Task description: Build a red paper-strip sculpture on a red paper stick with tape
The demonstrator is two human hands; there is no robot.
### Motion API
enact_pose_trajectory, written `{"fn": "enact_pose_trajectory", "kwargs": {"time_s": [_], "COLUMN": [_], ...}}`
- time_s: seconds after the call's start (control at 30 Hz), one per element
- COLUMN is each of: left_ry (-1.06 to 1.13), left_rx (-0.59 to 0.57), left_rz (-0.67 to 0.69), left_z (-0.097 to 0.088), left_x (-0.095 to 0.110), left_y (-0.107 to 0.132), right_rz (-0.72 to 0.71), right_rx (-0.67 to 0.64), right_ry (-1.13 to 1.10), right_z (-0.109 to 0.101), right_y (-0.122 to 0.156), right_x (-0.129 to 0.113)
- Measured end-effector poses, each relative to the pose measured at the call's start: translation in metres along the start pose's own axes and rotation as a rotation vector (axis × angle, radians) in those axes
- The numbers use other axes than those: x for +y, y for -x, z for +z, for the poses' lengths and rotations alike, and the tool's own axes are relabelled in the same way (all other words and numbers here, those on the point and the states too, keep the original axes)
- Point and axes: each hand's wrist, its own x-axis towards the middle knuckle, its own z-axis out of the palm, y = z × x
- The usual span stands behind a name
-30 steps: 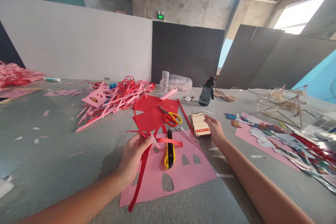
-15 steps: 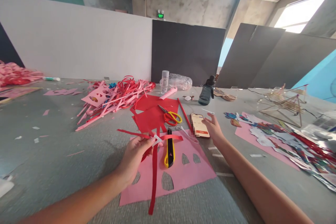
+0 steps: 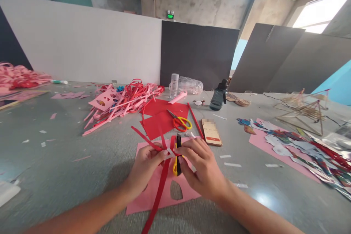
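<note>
The red strip [image 3: 158,197] looks like flat, matt paper, and the pink sheet [image 3: 164,200] beneath it is smooth, dull paper or thin card. The cutter [image 3: 178,168] has a yellow and black plastic body; the scissors [image 3: 178,118] pair grey metal blades with smooth plastic handles. The phone [image 3: 211,133] has a smooth, flat screen. The bottle [image 3: 217,98] seems to be dark, see-through plastic, while the bag [image 3: 192,85] is crinkled, shiny clear plastic. The grey tabletop [image 3: 104,157] carries fine streaks and a soft sheen. Behind, the black panel [image 3: 199,55] is matt and the concrete wall [image 3: 186,3] looks rough and blotchy.
</note>
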Motion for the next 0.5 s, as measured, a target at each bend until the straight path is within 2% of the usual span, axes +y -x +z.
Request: {"fn": "enact_pose_trajectory", "kwargs": {"time_s": [0.1,0.23,0.5], "left_ry": [-0.066,-0.191,-0.153], "left_rx": [-0.063,-0.069,-0.102], "left_rz": [0.057,0.074,0.08], "left_z": [-0.002,-0.003,0.001], "left_x": [-0.003,-0.007,-0.004], "left_y": [0.004,0.009,0.013], "right_rz": [-0.082,-0.104,-0.128], "right_rx": [0.031,0.019,0.0], "right_ry": [0.054,0.064,0.027], "right_z": [0.002,0.008,0.012], "right_y": [0.002,0.003,0.006], "right_x": [-0.002,0.002,0.0]}}
